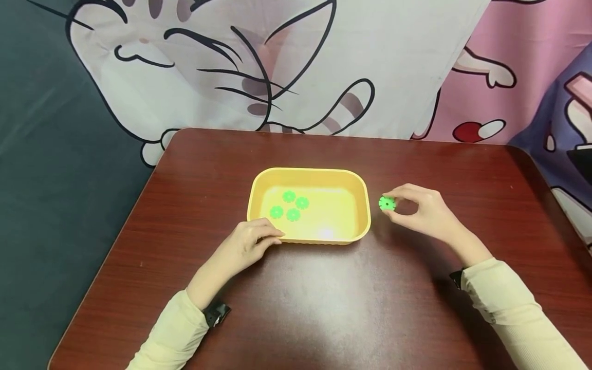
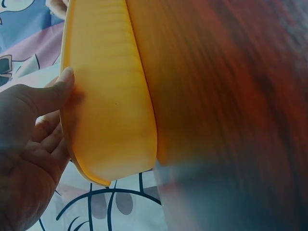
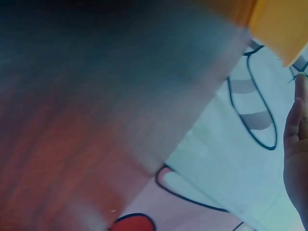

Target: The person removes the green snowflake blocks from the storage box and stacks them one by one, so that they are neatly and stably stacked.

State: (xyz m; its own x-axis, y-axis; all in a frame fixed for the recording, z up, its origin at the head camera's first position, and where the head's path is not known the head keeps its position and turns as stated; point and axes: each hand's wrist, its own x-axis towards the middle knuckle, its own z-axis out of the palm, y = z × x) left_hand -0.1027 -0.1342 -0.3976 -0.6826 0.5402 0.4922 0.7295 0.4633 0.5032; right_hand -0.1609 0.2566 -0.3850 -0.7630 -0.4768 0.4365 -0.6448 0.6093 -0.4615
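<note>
A yellow plastic basin rests on the table, with several green notched discs lying flat in its left half. At the basin's near left edge, my left hand grips the rim between thumb and fingers. The left wrist view shows that thumb against the basin's outer wall. Just off the basin's right side, my right hand pinches another green notched disc between thumb and fingertips, its round face toward the head camera. Only part of my right hand enters the right wrist view.
The dark red-brown wooden table has rounded far corners. Behind it hangs a cloth printed with a cartoon cat, and a pink cloth shows at the right. Dark grey-green floor lies left of the table.
</note>
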